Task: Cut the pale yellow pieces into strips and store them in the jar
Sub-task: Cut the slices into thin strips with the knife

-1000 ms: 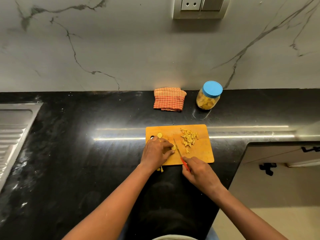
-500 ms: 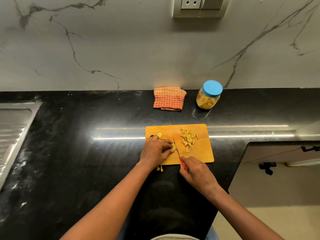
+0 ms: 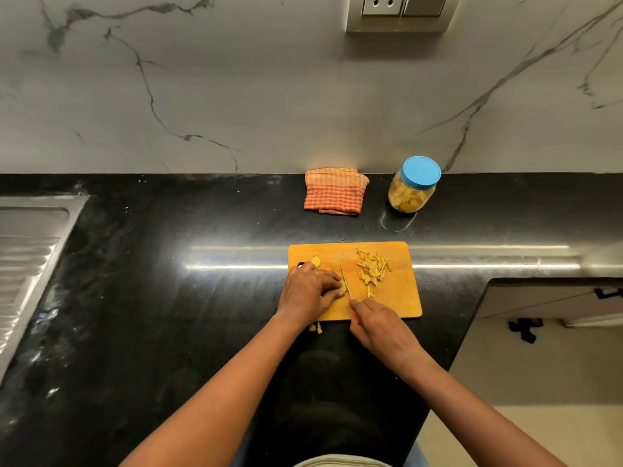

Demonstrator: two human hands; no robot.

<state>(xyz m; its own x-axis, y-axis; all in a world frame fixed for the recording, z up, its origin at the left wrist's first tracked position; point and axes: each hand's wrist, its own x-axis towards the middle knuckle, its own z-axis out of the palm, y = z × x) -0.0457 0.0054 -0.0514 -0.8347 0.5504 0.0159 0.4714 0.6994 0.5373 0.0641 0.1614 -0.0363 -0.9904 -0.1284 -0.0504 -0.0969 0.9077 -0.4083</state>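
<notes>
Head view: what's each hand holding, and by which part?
Right hand grips the knife by its red handle; left hand holds a pale yellow piece under curled fingertips on the board.

On the cutting board point(image 3: 397, 298) the left hand point(image 3: 312, 291) holds down a pale yellow piece point(image 3: 343, 285) with curled fingers. The right hand point(image 3: 379, 326) grips a knife point(image 3: 344, 278) (red handle), blade just beside them. A heap of strips point(image 3: 373, 269) lies rightward. The blue-lidded jar point(image 3: 413, 187) stands closed beside a checked cloth point(image 3: 335, 190).
</notes>
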